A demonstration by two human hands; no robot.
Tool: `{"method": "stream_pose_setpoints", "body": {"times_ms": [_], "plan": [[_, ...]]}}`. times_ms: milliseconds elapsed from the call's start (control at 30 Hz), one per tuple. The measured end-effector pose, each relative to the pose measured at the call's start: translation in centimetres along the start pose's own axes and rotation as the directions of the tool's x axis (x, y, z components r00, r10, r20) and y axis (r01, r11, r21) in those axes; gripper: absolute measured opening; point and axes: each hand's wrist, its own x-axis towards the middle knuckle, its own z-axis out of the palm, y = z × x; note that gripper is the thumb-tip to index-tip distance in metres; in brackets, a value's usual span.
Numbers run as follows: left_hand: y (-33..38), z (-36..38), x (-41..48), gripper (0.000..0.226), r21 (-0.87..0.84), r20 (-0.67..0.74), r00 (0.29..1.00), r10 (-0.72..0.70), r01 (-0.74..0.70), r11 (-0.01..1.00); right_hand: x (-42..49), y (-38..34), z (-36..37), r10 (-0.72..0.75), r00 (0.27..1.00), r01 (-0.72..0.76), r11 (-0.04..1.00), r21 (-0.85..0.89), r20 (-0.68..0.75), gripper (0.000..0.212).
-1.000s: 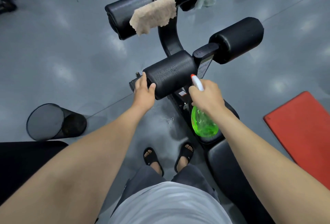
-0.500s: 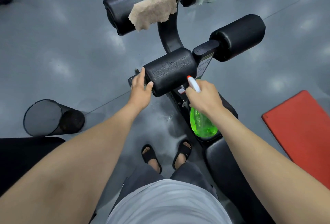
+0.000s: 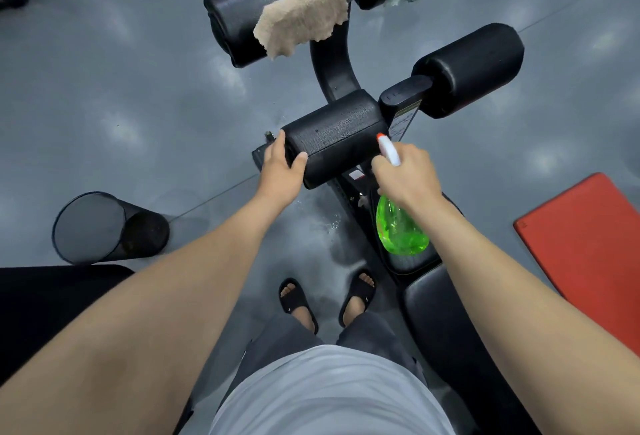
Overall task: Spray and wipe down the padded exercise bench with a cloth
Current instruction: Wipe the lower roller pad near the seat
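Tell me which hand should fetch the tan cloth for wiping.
Probably left. The left hand only holds the near roller pad and lies nearer the tan cloth; the right hand grips the spray bottle.

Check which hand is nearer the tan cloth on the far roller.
Left. Left hand grips the near roller at its left end, nearly in line with the tan cloth; right hand holds the spray bottle at the roller's right end, farther to the side.

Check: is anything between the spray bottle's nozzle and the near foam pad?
Nothing visible. The right hand holds the spray bottle, nozzle close beside the foam pad, only air between. The left hand grips the pad's left end, away from the nozzle.
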Motion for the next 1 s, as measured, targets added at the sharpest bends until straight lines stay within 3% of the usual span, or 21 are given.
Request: {"method": "stream_pose_setpoints", "body": {"times_ms": [300,633,833,1000], "plan": [[0.7,0.0,1.4,0.062,0.039,-0.010,0.998,-0.054,0.055,0.998,0.5,0.0,-0.2,0.041,0.998,-0.044,0.998,0.053,0.056,0.022],[0.3,-0.9,2.1,0.063,-0.137,-0.036,0.993,-0.113,0.107,0.985,-0.1,-1.1,2.3,-0.166,0.957,0.173,0.985,-0.006,0.239,0.019],[0.4,-0.4,0.1,0.078,-0.243,-0.013,0.996,-0.086,0.080,0.967,0.9,-1.3,1.9,-0.100,0.983,0.106,0.994,-0.029,0.157,0.023],[1.0,-0.2,0.6,0.066,-0.127,-0.028,0.994,-0.101,0.097,0.987,2.3,-0.1,0.3,0.024,0.999,-0.023,0.999,-0.025,0.028,0.021]]}}
